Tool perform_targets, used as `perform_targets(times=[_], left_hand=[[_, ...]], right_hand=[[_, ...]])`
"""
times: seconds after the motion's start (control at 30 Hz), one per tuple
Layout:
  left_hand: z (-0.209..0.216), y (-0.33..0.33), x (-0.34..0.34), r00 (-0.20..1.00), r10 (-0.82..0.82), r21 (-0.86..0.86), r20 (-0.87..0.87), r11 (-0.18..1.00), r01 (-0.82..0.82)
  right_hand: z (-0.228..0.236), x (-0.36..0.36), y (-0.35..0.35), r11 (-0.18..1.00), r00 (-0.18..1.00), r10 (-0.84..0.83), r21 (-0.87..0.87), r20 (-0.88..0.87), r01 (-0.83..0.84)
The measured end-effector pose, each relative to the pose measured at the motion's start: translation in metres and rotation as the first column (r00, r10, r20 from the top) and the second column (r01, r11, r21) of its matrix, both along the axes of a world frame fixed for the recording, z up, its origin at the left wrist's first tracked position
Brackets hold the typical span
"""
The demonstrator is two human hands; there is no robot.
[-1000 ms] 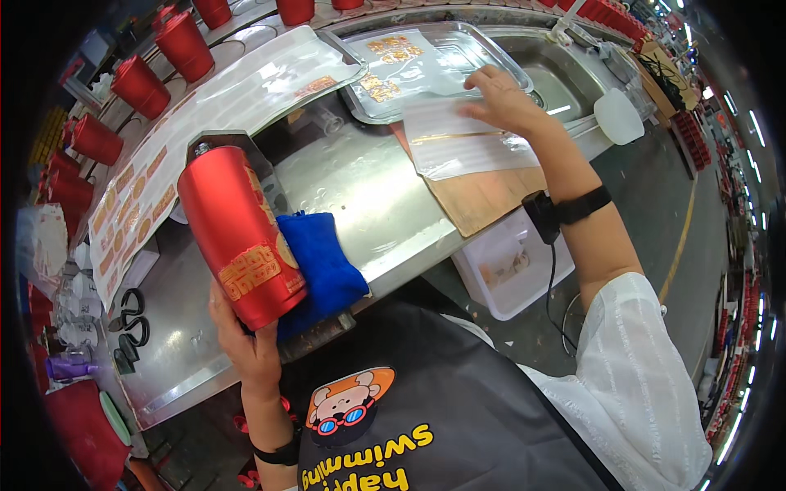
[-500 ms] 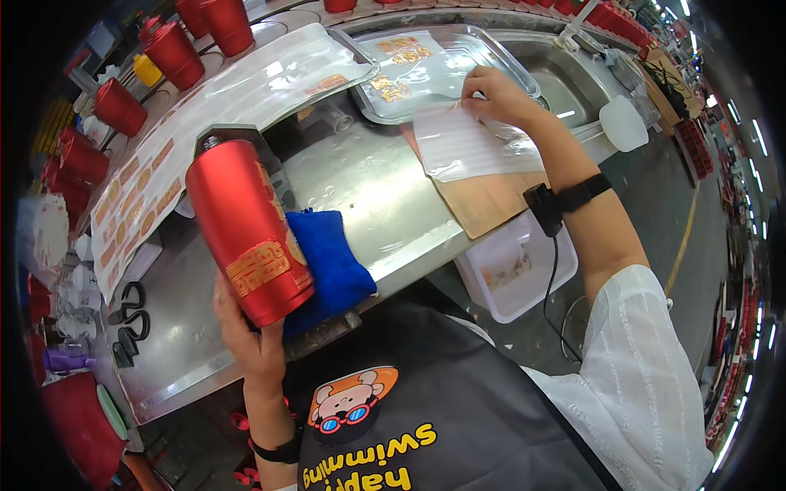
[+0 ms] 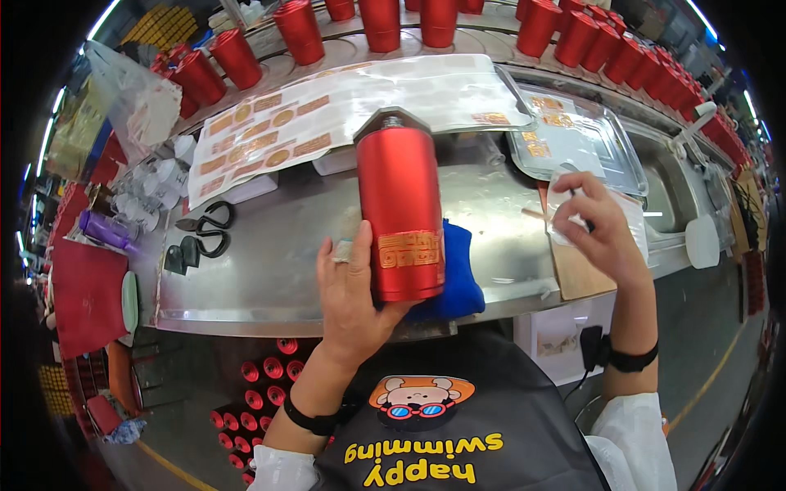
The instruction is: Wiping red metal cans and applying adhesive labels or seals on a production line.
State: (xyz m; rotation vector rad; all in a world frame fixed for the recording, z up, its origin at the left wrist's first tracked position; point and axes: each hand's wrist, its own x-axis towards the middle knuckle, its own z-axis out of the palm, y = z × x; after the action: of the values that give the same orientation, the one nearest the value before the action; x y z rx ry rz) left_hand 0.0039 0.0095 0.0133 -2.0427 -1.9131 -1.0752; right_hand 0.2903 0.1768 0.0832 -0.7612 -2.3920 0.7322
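A glossy red metal canister (image 3: pixel 399 184) with a gold patterned band low on its side stands tilted toward me on a dark holder (image 3: pixel 393 116). My left hand (image 3: pixel 354 299) cradles its lower left side, the thumb reaching along the bottom end. A blue cloth (image 3: pixel 460 274) lies against the right of it. Out to the right, my right hand (image 3: pixel 604 225) pinches thumb and finger on a thin, narrow strip (image 3: pixel 536 214), perhaps a gold decal. Below that hand are a translucent white sheet (image 3: pixel 630 214) and a brown board (image 3: pixel 577 274).
A long white decal sheet (image 3: pixel 442 74) spans the back of the steel table (image 3: pixel 286 245). Scissors (image 3: pixel 214 229) lie at left. A metal tray (image 3: pixel 626 164) holds more gold decals, with a sink (image 3: pixel 675 192) beyond. Several red canisters (image 3: pixel 299 33) line the back.
My right hand has come off the white sheet and now pinches a thin strip. My left hand stays on the canister. The view has turned, shifting the scene.
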Motion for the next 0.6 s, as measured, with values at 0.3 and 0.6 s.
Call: perform_targets(times=[0.3,0.6], left_hand=[[-0.001,-0.002,-0.003,0.974,-0.123,-0.033,0.19,0.991,0.131],[0.035,-0.015,0.002,0.843,-0.222,-0.003,0.49,0.967,0.256]], right_hand=[[0.017,-0.078,-0.07,0.962,0.964,0.25,0.132,-0.089,-0.237],[0.017,-0.099,-0.083,0.954,0.963,0.26,0.174,-0.078,-0.243]])
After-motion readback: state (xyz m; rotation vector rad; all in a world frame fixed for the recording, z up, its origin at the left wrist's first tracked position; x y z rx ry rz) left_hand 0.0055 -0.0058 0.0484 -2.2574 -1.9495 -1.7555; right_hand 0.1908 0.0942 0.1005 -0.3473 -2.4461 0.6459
